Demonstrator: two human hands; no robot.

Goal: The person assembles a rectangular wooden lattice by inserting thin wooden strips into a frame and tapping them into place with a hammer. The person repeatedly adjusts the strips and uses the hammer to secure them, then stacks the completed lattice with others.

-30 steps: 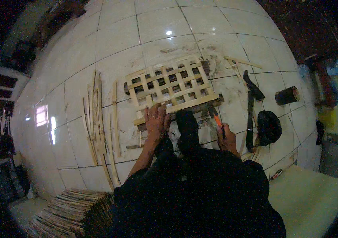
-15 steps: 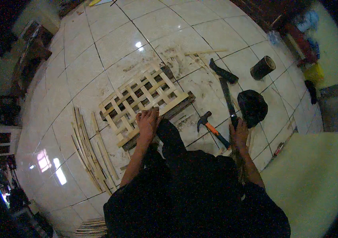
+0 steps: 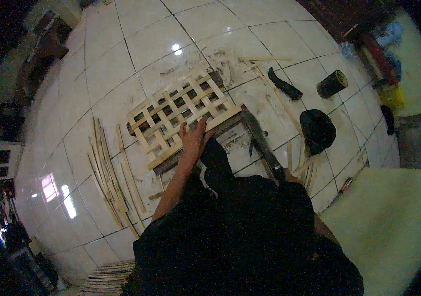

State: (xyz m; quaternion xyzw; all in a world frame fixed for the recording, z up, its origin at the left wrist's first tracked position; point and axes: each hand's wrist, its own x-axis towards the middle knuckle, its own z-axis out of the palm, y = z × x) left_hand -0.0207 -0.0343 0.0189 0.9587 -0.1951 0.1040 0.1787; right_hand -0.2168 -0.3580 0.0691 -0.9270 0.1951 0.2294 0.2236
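Head | left hand (image 3: 194, 139) flat on lattice (image 3: 180, 111) | lattice long axis lower-left to upper-right | right grip unclear

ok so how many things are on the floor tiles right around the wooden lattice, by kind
wooden lattice: 1
long blade tool: 1
dark-handled tool: 1
dark cylinder: 1
black rounded object: 1
bundle of thin wooden strips: 1
total: 6

One lattice (image 3: 180, 116), one black bag (image 3: 317, 130), one cylinder (image 3: 332, 84), one stack of strips (image 3: 106, 278).
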